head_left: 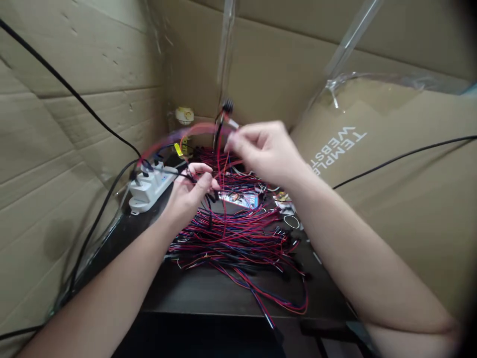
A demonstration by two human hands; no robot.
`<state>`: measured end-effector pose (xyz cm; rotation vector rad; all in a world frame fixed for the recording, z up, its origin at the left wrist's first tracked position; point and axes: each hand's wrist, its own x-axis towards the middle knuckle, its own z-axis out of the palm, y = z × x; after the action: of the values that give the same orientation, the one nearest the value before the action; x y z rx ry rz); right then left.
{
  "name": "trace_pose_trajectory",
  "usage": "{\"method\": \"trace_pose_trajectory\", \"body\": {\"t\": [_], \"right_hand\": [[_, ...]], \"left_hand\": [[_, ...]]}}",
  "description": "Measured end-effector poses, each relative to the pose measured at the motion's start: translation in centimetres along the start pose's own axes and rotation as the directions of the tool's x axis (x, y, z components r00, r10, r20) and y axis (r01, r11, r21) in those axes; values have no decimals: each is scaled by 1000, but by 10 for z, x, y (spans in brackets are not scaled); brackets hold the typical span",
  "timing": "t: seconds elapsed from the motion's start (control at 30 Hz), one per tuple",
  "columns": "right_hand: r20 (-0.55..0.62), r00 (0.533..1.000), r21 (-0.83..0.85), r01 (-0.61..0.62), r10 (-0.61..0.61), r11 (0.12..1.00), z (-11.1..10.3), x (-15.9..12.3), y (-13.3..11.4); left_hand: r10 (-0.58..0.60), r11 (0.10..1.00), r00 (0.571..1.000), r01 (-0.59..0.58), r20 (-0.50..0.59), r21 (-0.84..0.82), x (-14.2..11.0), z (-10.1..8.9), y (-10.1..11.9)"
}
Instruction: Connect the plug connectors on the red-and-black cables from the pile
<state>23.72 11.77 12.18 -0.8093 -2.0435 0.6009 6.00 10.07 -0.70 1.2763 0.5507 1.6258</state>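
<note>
My left hand (192, 189) is closed in a pinch on thin red and black wires just above the wire pile (238, 238). My right hand (263, 149) is raised higher, its fingers pinched on a small bundle of wires with black connectors (227, 107) sticking up from it. A red wire (175, 136) arcs, blurred, from that bundle toward the left. The pile of red, black and blue wires covers the middle of the dark table (208, 291), with some strands hanging over the front edge.
A white power strip (151, 186) with black plugs lies at the left of the table. Black cables (74, 94) run across cardboard walls on both sides. A small colourful card (240, 200) and a white ring (291, 222) lie by the pile. Clear plastic wrap hangs behind.
</note>
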Motion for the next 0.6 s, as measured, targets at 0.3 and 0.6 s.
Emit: {"method": "trace_pose_trajectory", "body": {"t": [0.3,0.6], "right_hand": [[238,946,403,-302,220,864,25,-37,46],[87,995,43,-57,53,997,17,19,-16]], "left_hand": [[-25,905,999,39,-38,423,1,4,-4],[-95,995,987,89,-129,-50,0,7,2]]}}
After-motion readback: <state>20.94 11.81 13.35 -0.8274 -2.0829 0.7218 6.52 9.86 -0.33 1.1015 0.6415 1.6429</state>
